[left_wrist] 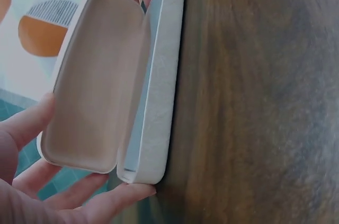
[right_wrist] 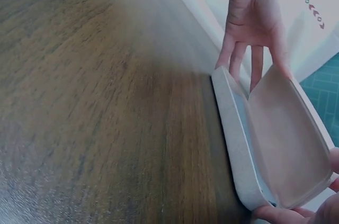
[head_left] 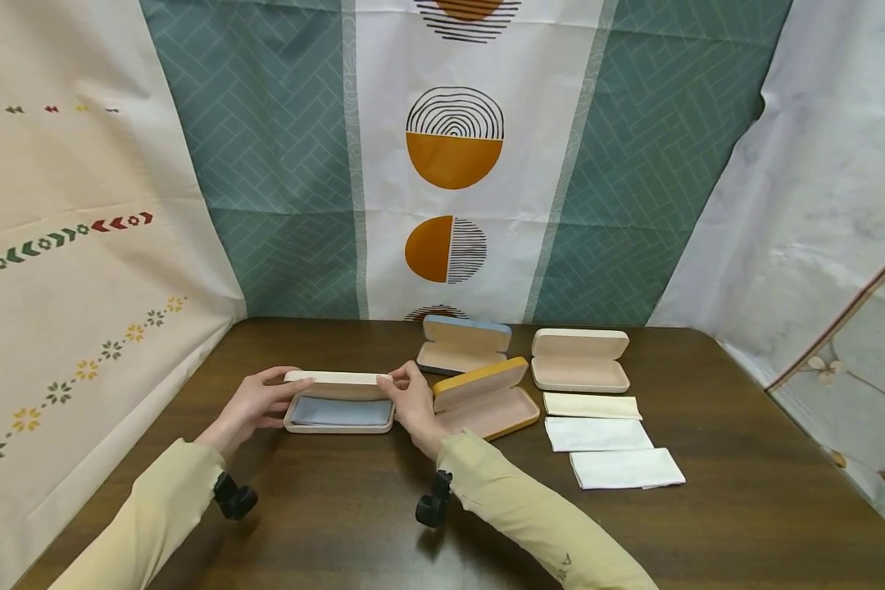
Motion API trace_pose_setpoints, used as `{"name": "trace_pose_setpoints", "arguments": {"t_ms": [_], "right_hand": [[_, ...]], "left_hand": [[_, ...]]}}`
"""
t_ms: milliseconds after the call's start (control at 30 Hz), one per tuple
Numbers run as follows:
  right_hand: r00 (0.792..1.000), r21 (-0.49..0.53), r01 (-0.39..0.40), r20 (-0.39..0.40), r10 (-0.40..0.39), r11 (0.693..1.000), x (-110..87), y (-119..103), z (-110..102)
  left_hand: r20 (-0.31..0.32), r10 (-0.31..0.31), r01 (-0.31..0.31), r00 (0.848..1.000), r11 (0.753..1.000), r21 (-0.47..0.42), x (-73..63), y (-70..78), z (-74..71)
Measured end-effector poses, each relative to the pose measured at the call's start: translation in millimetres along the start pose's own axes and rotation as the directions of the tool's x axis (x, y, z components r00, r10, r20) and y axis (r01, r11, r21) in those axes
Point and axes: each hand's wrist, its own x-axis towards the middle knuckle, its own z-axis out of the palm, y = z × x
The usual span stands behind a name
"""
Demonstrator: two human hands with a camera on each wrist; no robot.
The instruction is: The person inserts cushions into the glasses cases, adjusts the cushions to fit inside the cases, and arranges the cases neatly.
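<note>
A cream glasses case (head_left: 339,430) lies on the table at the left, its lid (head_left: 342,381) partly raised. A folded grey-blue cloth (head_left: 339,412) lies inside the base. My left hand (head_left: 260,400) holds the case's left end, thumb on the lid's edge and lower fingers against the base, as the left wrist view shows on the pale case wall (left_wrist: 161,91). At the opposite end my right hand (head_left: 411,401) grips the lid and touches the base. Both wrist views show the lid's bare beige lining (right_wrist: 286,134).
Just right of my right hand stands an open yellow case (head_left: 487,414), with an open blue case (head_left: 465,344) behind it. An open cream case (head_left: 581,373) is farther right. Before it lie a pale yellow cloth (head_left: 590,406) and two white cloths (head_left: 627,469).
</note>
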Motion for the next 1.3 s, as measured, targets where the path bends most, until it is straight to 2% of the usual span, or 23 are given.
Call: {"name": "trace_pose_setpoints", "arguments": {"t_ms": [400, 700, 933, 1100, 1300], "right_hand": [[1.0, 0.021, 0.02, 0.004, -0.021, 1.0, -4.2, 0.3, -0.4], [0.989, -0.089, 0.14, -0.041, -0.144, 0.986, -6.2, 6.1, -0.4], [0.983, -0.125, 0.167, -0.053, -0.175, 0.978, -7.0, 9.2, -0.3], [0.979, -0.16, 0.182, -0.061, -0.193, 0.97, -7.1, 10.5, -0.2], [0.983, -0.154, 0.172, -0.044, -0.181, 0.973, -8.8, 10.0, -0.9]], "left_hand": [[0.0, 0.041, -0.041, 0.999, 0.999, -0.032, 1.3, -0.7, -0.6], [-0.01, 0.067, -0.068, 0.998, 0.996, -0.053, -0.1, -6.4, -0.8], [-0.047, 0.089, -0.091, 0.995, 0.995, -0.044, 1.1, -10.0, 1.8], [-0.055, 0.098, -0.098, 0.994, 0.995, -0.005, -0.2, -8.5, 2.5], [-0.052, 0.121, -0.121, 0.991, 0.993, -0.012, 1.5, -12.1, 1.7]]}}
